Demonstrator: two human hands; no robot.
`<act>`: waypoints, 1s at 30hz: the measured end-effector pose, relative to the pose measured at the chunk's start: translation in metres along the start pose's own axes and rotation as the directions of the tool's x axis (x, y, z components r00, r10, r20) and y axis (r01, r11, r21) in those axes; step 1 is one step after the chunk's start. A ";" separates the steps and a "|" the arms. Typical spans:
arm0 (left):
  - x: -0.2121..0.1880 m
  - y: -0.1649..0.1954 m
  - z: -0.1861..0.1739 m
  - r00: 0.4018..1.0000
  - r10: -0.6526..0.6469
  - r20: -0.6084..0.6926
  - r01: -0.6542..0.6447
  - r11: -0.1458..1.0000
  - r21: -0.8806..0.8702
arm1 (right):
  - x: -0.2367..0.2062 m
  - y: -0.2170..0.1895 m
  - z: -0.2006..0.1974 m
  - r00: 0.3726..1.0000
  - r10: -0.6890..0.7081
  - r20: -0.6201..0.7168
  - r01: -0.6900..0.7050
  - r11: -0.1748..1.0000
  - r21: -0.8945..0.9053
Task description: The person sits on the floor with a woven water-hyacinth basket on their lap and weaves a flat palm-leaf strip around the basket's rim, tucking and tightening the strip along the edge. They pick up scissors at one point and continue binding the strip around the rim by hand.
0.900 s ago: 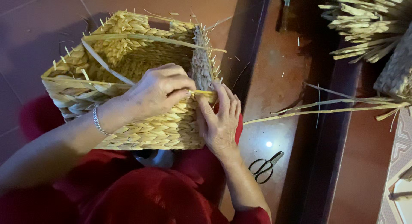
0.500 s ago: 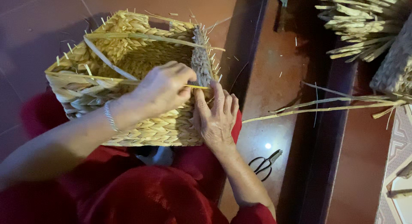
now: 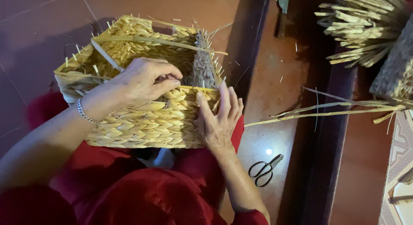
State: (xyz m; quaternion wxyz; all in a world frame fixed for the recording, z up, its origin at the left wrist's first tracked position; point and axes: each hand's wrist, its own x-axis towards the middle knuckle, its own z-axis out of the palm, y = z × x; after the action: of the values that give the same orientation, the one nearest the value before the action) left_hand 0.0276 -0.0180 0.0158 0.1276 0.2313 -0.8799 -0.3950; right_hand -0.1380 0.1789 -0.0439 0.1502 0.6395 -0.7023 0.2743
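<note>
Propped on the lap, over red clothing (image 3: pixel 142 195), a rectangular woven straw basket (image 3: pixel 146 121), tipped with its open mouth up and away so the near rim faces the hands. Plaited wall pale yellow and tight; many cut stub ends bristling along the rim, a darker greyish woven patch (image 3: pixel 201 70) at the right inner corner. Across the mouth, one long flat strand (image 3: pixel 150 40) lying loose. At the rim, left hand (image 3: pixel 144 80) curled over the edge, thumb and forefinger pinched together on what looks like a thin straw end, though too small to tell for sure; silver bracelet (image 3: pixel 84 113) on that wrist. Right hand (image 3: pixel 219 119) open, fingers spread and pressed flat against the outer wall near the right corner, likely bracing the basket so the weave holds firm against the pull at the rim. Beyond the knee, on the reddish tiled floor (image 3: pixel 266 91), black scissors (image 3: pixel 264 169) lying shut, near the right forearm, within reach. Farther right, long loose straw stalks (image 3: pixel 327 111) stretched across a dark raised ledge (image 3: pixel 331 121), and a bundle of cut straw (image 3: pixel 361 27) in the top right corner, well apart from the basket.
</note>
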 end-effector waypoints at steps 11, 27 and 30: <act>0.007 0.004 0.020 0.917 0.396 -0.044 -0.388 0.913 0.124 | 0.008 -0.012 -0.005 0.992 -0.020 0.122 0.031 0.996 -0.090; -0.003 0.002 -0.035 0.986 -0.068 0.152 0.028 0.968 0.251 | 0.002 -0.005 -0.002 0.999 -0.019 0.044 0.016 0.998 0.057; -0.005 -0.008 -0.052 0.720 -0.572 0.392 0.413 0.808 0.420 | -0.004 -0.005 0.010 0.991 0.129 -0.023 -0.115 0.941 0.319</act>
State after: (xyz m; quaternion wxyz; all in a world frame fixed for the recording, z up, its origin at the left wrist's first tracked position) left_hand 0.0551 -0.0532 0.0431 -0.2532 0.3658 -0.8361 -0.3208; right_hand -0.1314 0.1762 -0.0528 0.0438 0.6044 -0.6840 0.4062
